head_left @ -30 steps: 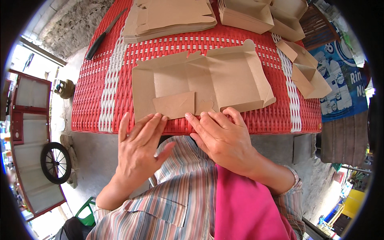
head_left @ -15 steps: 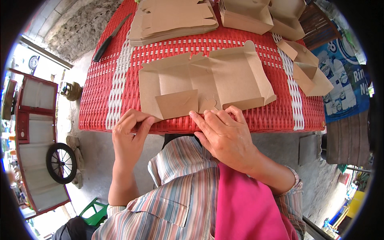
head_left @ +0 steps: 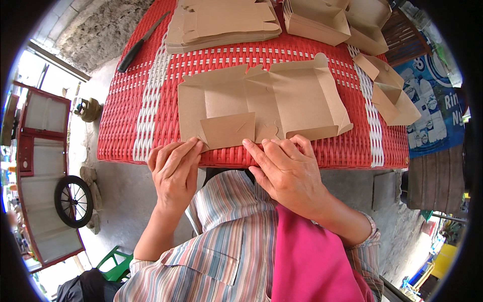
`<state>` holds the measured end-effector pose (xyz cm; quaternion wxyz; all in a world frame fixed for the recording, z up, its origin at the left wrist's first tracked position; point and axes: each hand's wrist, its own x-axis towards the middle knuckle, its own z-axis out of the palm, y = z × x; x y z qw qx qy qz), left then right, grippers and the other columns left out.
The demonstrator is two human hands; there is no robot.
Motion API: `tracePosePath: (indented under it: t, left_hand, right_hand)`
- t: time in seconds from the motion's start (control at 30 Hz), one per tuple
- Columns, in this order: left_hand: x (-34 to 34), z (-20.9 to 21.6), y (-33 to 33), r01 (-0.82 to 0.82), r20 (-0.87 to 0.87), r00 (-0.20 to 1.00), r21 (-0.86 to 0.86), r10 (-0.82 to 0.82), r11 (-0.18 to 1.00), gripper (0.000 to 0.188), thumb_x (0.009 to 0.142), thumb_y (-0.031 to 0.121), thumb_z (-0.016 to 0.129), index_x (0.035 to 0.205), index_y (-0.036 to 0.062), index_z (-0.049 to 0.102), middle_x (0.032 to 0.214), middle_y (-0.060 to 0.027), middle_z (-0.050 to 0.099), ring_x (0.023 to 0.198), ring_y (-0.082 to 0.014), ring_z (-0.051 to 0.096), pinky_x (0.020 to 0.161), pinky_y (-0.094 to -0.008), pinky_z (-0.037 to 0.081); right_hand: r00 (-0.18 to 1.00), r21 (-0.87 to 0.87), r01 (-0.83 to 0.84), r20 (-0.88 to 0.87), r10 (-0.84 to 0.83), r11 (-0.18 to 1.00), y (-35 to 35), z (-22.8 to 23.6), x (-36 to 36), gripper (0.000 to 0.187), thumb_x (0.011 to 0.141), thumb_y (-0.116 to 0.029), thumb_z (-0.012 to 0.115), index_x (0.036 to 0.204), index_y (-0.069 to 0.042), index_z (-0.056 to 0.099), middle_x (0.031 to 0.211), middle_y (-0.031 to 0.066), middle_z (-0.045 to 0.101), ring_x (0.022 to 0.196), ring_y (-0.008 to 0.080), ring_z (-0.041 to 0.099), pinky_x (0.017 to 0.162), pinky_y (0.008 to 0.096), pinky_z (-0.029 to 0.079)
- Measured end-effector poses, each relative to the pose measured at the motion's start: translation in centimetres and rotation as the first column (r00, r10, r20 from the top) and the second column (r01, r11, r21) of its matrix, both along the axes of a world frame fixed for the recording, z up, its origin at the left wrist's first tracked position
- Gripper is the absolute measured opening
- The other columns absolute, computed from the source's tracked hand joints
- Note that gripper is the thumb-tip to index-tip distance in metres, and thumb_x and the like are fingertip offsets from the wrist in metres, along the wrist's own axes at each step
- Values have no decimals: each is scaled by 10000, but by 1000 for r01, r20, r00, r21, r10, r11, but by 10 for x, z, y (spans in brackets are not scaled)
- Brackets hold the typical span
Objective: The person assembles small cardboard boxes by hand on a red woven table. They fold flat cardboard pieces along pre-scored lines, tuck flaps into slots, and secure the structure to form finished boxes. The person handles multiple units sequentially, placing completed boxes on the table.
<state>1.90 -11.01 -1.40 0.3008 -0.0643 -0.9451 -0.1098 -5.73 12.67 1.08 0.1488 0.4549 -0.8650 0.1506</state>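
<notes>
A brown cardboard food box (head_left: 307,95), partly unfolded, lies on the table in front of me. Its two halves lie side by side, some walls raised, and its left half has a near flap (head_left: 229,131) folded inward. At the near left corner, my left hand (head_left: 176,166) pinches the cardboard with its fingertips pressed together. My right hand (head_left: 292,166) rests its fingertips along the near edge by the middle fold. Its index finger is stretched out and its thumb sits apart, lower down by the table's edge.
The red and white woven table (head_left: 121,136) carries a stack of flat cardboard blanks (head_left: 226,20) at the back. Folded boxes (head_left: 317,22) are nested at the back right; another open box (head_left: 395,95) stands on the right. A dark-handled knife (head_left: 136,53) lies at the far left.
My left hand has turned and slid right along the corner, its fingers now closer together. My right hand has barely moved. The view has shifted slightly.
</notes>
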Motion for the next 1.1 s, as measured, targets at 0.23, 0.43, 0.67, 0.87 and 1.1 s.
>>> tracePosePath:
  t: [0.23,0.43,0.67,0.87,1.1]
  left_hand:
    - [20,1,-6,-34,116,993,-42,39,999,442,791,158,705,1230,117,676,1279,4,630,1235,-229,521,1112,-411,231]
    - [25,3,-13,-37,99,994,-6,37,999,406,817,126,638,1220,95,677,1288,-9,628,1293,-256,490,1146,-414,163]
    - [-9,41,-3,28,-125,992,245,3,969,301,825,92,651,1107,-12,656,1151,-156,637,1086,-328,574,965,-423,409]
    - [-53,90,23,43,488,850,307,-197,951,193,883,123,647,972,-47,666,891,-150,664,777,-309,634,741,-371,499]
    - [-43,64,43,-10,413,783,756,-465,655,173,940,101,602,829,-31,605,699,31,538,678,-23,453,591,-234,408]
  right_hand:
    - [1000,-7,-23,-17,22,1000,2,4,-2,464,822,-243,698,1248,-72,637,995,17,541,963,149,532,904,365,392]
    - [1000,-64,-26,-14,26,998,7,-3,0,477,817,-217,705,1269,-91,625,1072,39,567,1027,167,551,937,378,383]
    - [990,-346,-131,6,142,929,21,-13,12,410,767,-50,688,1176,-71,666,1133,67,585,1042,205,576,936,400,399]
    - [962,-360,-212,88,260,908,20,-17,15,424,741,-56,701,1161,-37,646,1011,60,600,961,234,589,852,364,461]
    - [897,-525,-91,326,298,846,9,-3,26,342,841,-123,693,1170,-55,626,1073,111,519,917,278,584,810,385,489]
